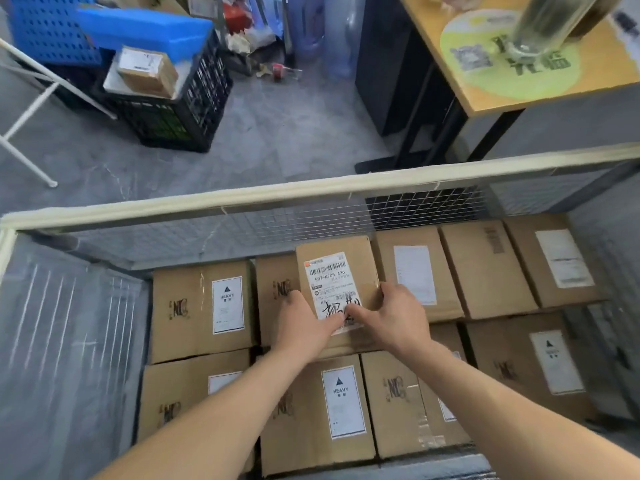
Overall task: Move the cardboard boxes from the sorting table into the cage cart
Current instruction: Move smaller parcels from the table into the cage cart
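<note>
A cardboard box (337,268) with a white barcode label lies on top of the boxes inside the cage cart (242,199). My left hand (304,323) holds its near left edge, thumb on the label. My right hand (394,317) grips its near right corner, fingers curled round the side. Several brown boxes fill the cart floor below, among them one with a HEAVY label (204,306) on the left and another (318,410) in front.
The cart's wire mesh walls stand at the back and left (69,323). Beyond it a black crate (180,109) holds a small box, with blue crates (52,29) behind. A wooden table (491,88) stands at the upper right.
</note>
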The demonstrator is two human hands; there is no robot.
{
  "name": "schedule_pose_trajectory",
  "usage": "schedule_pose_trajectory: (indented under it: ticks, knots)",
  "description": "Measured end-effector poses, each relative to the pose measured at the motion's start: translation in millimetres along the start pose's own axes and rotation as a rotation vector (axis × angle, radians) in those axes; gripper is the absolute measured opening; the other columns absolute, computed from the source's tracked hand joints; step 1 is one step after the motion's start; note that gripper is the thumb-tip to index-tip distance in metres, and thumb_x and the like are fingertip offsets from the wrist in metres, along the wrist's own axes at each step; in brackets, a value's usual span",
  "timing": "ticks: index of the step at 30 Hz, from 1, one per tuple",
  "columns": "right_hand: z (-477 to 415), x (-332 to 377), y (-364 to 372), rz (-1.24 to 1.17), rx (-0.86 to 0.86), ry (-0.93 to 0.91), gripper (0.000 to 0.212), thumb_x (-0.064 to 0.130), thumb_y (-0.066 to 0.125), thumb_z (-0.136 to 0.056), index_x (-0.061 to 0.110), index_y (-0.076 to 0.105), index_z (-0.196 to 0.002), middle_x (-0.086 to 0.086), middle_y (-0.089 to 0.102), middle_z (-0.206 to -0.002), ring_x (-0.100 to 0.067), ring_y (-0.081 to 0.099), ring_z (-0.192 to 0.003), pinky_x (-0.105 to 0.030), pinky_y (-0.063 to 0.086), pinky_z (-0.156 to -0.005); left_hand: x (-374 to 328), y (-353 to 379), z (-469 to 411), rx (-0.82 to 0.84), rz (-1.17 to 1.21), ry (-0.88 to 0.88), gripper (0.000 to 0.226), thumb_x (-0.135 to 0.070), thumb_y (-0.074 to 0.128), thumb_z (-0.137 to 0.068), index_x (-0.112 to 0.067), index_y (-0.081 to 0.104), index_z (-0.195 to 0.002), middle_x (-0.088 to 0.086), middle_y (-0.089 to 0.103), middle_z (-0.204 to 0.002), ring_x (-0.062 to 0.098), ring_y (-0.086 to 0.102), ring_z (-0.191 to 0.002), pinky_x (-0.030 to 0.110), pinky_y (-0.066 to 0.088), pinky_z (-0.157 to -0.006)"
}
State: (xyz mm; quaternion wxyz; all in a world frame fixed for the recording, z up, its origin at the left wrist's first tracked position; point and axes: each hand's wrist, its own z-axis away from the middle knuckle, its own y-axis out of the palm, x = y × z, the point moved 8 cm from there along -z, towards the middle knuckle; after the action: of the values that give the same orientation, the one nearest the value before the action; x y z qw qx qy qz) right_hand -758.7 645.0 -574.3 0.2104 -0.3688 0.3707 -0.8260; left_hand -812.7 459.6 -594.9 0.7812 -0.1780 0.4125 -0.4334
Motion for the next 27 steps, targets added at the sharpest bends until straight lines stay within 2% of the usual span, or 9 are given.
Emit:
schedule_pose_trajectory:
  ticks: [3, 6, 12, 17, 21, 27]
  knots:
    - [-28, -14, 11, 0.033, -0.010, -0.014, 0.047, 0.062, 0.072, -0.077, 0.022, 0.051, -0.091, 0.008, 0.054, -0.087, -0.014, 0.055, -0.080, -0.034, 0.045, -0.064, -1, 23, -27, 0.011, 0.000, -0.006, 0.069, -0.051, 0.080, -0.075, -0.012, 0.048, -0.124, 0.004, 0.059, -0.125, 0.024, 0.061, -0.110, 0.040, 0.054, -0.089]
    - [-49, -23, 21, 0.048, -0.008, -0.028, 0.049, 0.060, 0.073, -0.080, 0.022, 0.047, -0.099, 0.005, 0.053, -0.093, -0.019, 0.054, -0.086, -0.034, 0.044, -0.069, -3, 41, -48, 0.017, -0.003, 0.003, 0.071, -0.049, 0.079, -0.075, -0.013, 0.047, -0.127, 0.004, 0.060, -0.128, 0.025, 0.062, -0.112, 0.044, 0.054, -0.091]
    - [-68, -38, 34, 0.074, -0.020, -0.032, 0.048, 0.051, 0.076, -0.081, 0.021, 0.044, -0.100, 0.001, 0.044, -0.105, -0.021, 0.049, -0.092, -0.033, 0.042, -0.073, -5, 63, -74, 0.042, -0.088, -0.010, 0.066, -0.040, 0.078, -0.082, -0.011, 0.043, -0.130, 0.007, 0.058, -0.129, 0.027, 0.061, -0.111, 0.040, 0.054, -0.088]
    - [-76, -36, 41, 0.071, 0.002, -0.080, 0.039, 0.041, 0.075, -0.080, 0.021, 0.044, -0.094, 0.002, 0.042, -0.105, -0.020, 0.046, -0.094, -0.033, 0.043, -0.071, -3, 67, -83, 0.051, -0.103, -0.019, 0.064, -0.035, 0.080, -0.081, -0.010, 0.043, -0.128, 0.008, 0.059, -0.131, 0.028, 0.061, -0.112, 0.041, 0.054, -0.089]
    - [-78, -33, 43, 0.111, 0.024, -0.087, 0.037, 0.037, 0.075, -0.081, 0.021, 0.046, -0.098, 0.003, 0.041, -0.108, -0.018, 0.046, -0.095, -0.031, 0.044, -0.070, -1, 69, -87, 0.081, -0.102, -0.030, 0.063, -0.033, 0.080, -0.083, -0.009, 0.043, -0.127, 0.009, 0.059, -0.132, 0.029, 0.061, -0.114, 0.040, 0.054, -0.089]
    - [-63, -23, 27, 0.119, 0.080, -0.066, 0.034, 0.041, 0.071, -0.085, 0.021, 0.052, -0.107, 0.002, 0.049, -0.115, -0.020, 0.053, -0.100, -0.036, 0.053, -0.081, -6, 41, -65, 0.112, -0.154, 0.011, 0.085, -0.040, 0.075, -0.087, -0.009, 0.029, -0.151, 0.010, 0.044, -0.147, 0.029, 0.051, -0.129, 0.038, 0.046, -0.103]
